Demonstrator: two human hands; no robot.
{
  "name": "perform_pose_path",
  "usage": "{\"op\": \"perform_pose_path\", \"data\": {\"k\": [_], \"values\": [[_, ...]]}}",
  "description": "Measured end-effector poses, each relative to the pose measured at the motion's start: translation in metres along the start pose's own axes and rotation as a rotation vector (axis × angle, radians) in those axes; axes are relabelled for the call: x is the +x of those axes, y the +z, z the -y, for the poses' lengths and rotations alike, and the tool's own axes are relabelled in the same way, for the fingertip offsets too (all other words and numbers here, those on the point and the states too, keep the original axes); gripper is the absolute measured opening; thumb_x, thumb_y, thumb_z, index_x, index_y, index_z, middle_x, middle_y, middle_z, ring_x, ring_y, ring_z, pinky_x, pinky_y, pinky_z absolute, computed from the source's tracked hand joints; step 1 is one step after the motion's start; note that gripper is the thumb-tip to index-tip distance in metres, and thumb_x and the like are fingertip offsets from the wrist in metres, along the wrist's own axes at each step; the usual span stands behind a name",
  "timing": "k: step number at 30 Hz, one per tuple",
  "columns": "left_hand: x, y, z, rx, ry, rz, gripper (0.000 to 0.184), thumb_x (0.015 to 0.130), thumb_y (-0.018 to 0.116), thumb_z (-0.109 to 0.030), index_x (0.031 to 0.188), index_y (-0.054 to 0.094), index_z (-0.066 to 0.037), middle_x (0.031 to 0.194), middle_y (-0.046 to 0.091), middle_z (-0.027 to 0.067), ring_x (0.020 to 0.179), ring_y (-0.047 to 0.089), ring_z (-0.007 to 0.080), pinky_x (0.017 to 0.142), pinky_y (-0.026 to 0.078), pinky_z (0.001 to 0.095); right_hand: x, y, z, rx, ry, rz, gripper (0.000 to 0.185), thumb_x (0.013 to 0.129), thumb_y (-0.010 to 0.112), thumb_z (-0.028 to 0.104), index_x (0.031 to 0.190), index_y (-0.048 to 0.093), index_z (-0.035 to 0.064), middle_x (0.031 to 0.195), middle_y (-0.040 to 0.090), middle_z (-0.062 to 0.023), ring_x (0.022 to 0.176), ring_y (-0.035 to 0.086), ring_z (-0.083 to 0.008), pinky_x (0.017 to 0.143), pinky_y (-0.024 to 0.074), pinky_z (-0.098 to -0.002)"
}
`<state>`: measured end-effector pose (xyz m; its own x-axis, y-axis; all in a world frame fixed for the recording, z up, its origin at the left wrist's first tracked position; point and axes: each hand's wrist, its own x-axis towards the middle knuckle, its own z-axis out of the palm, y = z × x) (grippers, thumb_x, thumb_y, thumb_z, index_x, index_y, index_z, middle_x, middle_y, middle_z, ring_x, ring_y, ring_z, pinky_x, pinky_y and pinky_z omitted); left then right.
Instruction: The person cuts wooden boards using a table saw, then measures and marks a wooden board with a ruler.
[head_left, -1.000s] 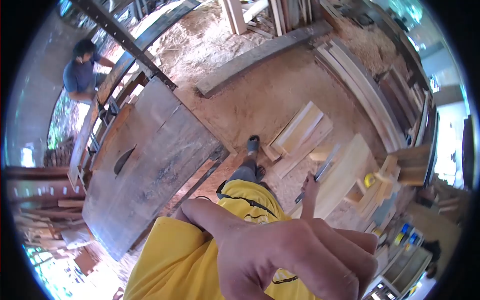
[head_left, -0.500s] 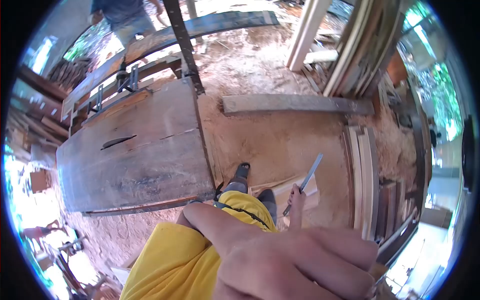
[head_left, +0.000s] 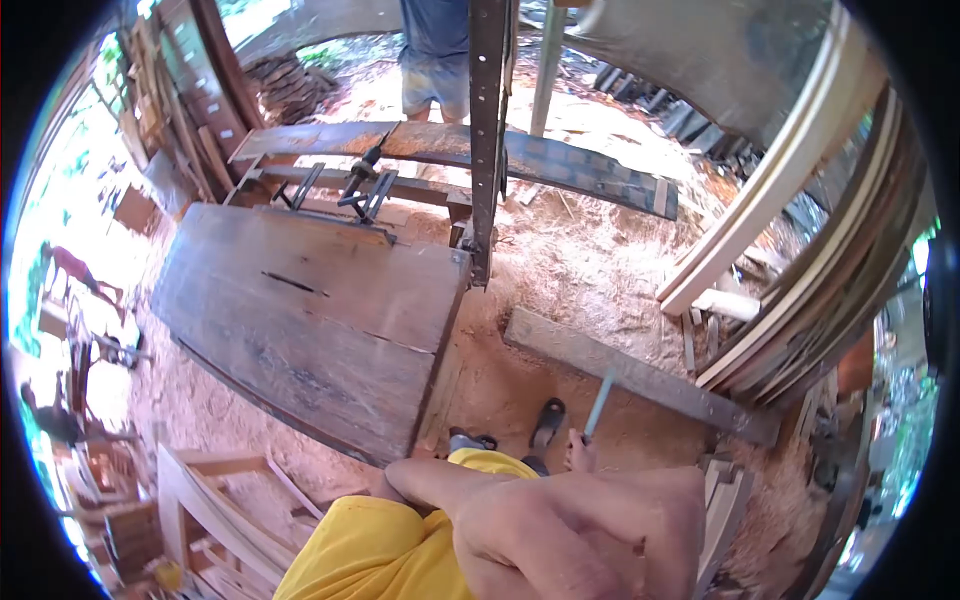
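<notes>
My left hand point(head_left: 585, 535) is large and close to the camera at the bottom, its fingers curled and pressed together; whatever they hold is hidden. Farther down, my right hand point(head_left: 580, 455) grips a long, thin metal tool point(head_left: 600, 403), its blade angled up and to the right over the floor. A yellow shirt point(head_left: 365, 548) covers my body. My feet stand between the big wooden table point(head_left: 300, 300) and a thick beam point(head_left: 640, 370) lying on the floor.
A perforated metal post point(head_left: 486, 130) rises at the table's corner. Behind the table are clamps point(head_left: 365, 180) and a long plank point(head_left: 590, 165). A person point(head_left: 435, 60) stands beyond it. Boards point(head_left: 830, 230) lean at right; a wooden frame point(head_left: 215, 510) stands lower left.
The view has swung left, so the table and beam appear turned. The person beyond the table, crouched or seated earlier, now stands. The metal tool remains in my right hand.
</notes>
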<state>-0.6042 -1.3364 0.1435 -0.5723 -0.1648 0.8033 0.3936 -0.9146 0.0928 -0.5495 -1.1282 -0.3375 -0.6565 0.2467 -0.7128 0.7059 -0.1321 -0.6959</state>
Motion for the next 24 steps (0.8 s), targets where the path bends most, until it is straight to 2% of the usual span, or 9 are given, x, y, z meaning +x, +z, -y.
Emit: {"op": "perform_pose_path", "data": {"k": [3,5,10,13,18,20,22,23,24], "values": [[-0.002,-0.007,0.037,-0.046,-0.060,0.032,0.029,0.097,0.070,-0.033,0.089,0.079,-0.006,0.090,0.061,0.0063,0.083,0.052,0.0192,0.072,0.041,0.0332,0.037,0.006,0.054,-0.150,-0.016,0.122,0.036,0.097,0.068,0.034,0.073,0.052,0.0114,0.056,0.043,0.0047,0.040,0.038,-0.0061,0.037,0.0295,-0.0263],[-0.016,-0.012,0.080,-0.387,-0.190,0.129,0.036,0.096,0.070,-0.040,0.094,0.079,-0.005,0.094,0.061,0.0055,0.083,0.052,0.0203,0.072,0.039,0.0330,0.067,-0.002,0.073,-0.220,-0.109,0.182,0.036,0.097,0.068,0.034,0.073,0.052,0.0119,0.056,0.043,0.0049,0.041,0.039,-0.0061,0.037,0.0293,-0.0261],[0.019,-0.042,0.155,-0.527,0.012,0.451,0.053,0.091,0.072,-0.052,0.116,0.077,-0.005,0.102,0.061,0.0095,0.092,0.054,0.0248,0.081,0.042,0.0426,0.114,-0.029,0.142,-0.331,-0.177,0.246,0.038,0.095,0.068,0.035,0.068,0.056,0.0112,0.053,0.045,0.0041,0.042,0.043,-0.0071,0.037,0.0313,-0.0271],[0.027,-0.045,0.133,-0.380,0.079,0.092,0.023,0.091,0.077,-0.034,0.081,0.068,-0.015,0.090,0.061,0.0032,0.084,0.051,0.0225,0.076,0.038,0.0359,0.148,-0.038,0.168,-0.324,-0.088,0.311,0.042,0.098,0.064,0.035,0.067,0.055,0.0097,0.054,0.045,0.0027,0.042,0.041,-0.0069,0.038,0.0307,-0.0268],[-0.048,-0.129,0.055,0.747,-0.264,-0.412,0.021,0.096,0.070,-0.025,0.090,0.068,-0.005,0.087,0.060,0.0054,0.089,0.055,0.0190,0.080,0.042,0.0352,0.146,0.010,0.242,-0.147,-0.212,0.485,0.047,0.104,0.058,0.038,0.070,0.058,0.0059,0.058,0.052,-0.0006,0.049,0.047,-0.0101,0.046,0.0397,-0.0286],[-0.114,-0.191,0.028,1.142,-0.299,-0.739,0.017,0.099,0.067,-0.018,0.093,0.068,-0.002,0.083,0.059,0.0034,0.084,0.056,0.0134,0.075,0.045,0.0302,0.158,0.036,0.271,-0.228,-0.518,0.694,0.049,0.106,0.053,0.041,0.077,0.064,0.0035,0.067,0.061,-0.0047,0.061,0.056,-0.0143,0.062,0.0488,-0.0322],[-0.154,-0.205,-0.003,1.165,-0.306,-1.295,0.012,0.099,0.064,-0.011,0.094,0.067,-0.001,0.087,0.059,-0.0034,0.082,0.051,0.0045,0.070,0.042,0.0226,0.132,0.069,0.316,-0.147,-0.546,0.894,0.053,0.107,0.049,0.045,0.093,0.068,-0.0023,0.100,0.069,-0.0161,0.102,0.065,-0.0253,0.096,0.0496,-0.0408],[-0.218,-0.247,-0.032,1.714,-0.324,-1.314,0.012,0.099,0.063,-0.011,0.096,0.067,0.000,0.083,0.061,-0.0033,0.079,0.053,0.0056,0.069,0.045,0.0249,0.117,0.088,0.344,-0.077,-0.565,1.062,0.054,0.107,0.047,0.046,0.098,0.069,-0.0025,0.118,0.066,-0.0187,0.117,0.061,-0.0274,0.101,0.0474,-0.0425],[-0.284,-0.281,-0.068,1.924,-0.208,-1.320,0.014,0.095,0.068,-0.014,0.093,0.068,0.001,0.083,0.065,0.0016,0.075,0.057,0.0095,0.070,0.048,0.0273,0.110,0.111,0.365,-0.027,-0.635,1.167,0.053,0.107,0.047,0.046,0.104,0.069,-0.0029,0.131,0.061,-0.0194,0.122,0.058,-0.0280,0.104,0.0456,-0.0431]]}}
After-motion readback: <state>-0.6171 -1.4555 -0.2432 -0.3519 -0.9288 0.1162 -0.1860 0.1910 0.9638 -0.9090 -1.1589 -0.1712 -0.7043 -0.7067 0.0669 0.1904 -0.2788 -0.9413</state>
